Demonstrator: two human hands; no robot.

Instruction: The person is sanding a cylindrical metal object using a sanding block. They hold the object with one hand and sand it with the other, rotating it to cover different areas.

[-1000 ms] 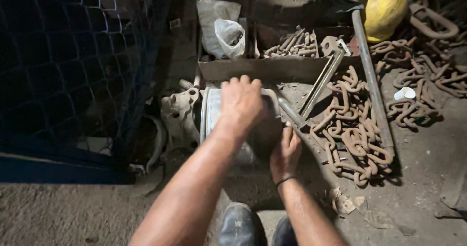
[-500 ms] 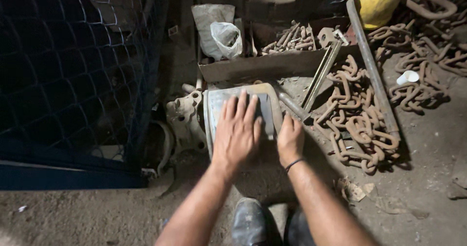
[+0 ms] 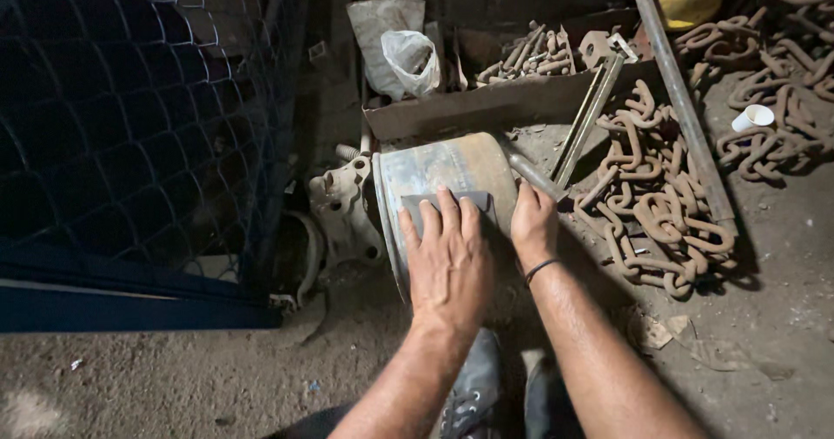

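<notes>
A rusty, worn metal drum (image 3: pixel 452 165) lies on its side on the dirt floor in front of me. My left hand (image 3: pixel 447 265) lies flat on top of it, fingers together, pressing a grey abrasive sheet (image 3: pixel 421 206) against the curved surface. The sheet's far edge shows beyond my fingertips. My right hand (image 3: pixel 532 226), with a dark band on the wrist, clasps the drum's right side. Both forearms reach in from the bottom of the view.
A blue-framed wire mesh fence (image 3: pixel 130 118) stands on the left. Behind the drum is a cardboard box (image 3: pixel 486 109) of rusty bolts and a plastic bag (image 3: pixel 413 57). Heavy rusty chain (image 3: pixel 660 213) and a long pipe (image 3: pixel 682 100) lie to the right. My shoes (image 3: pixel 473 396) are below.
My left hand has slid along the drum's top from its far end back toward me, with the grey sheet under it. The right hand stays on the drum's side.
</notes>
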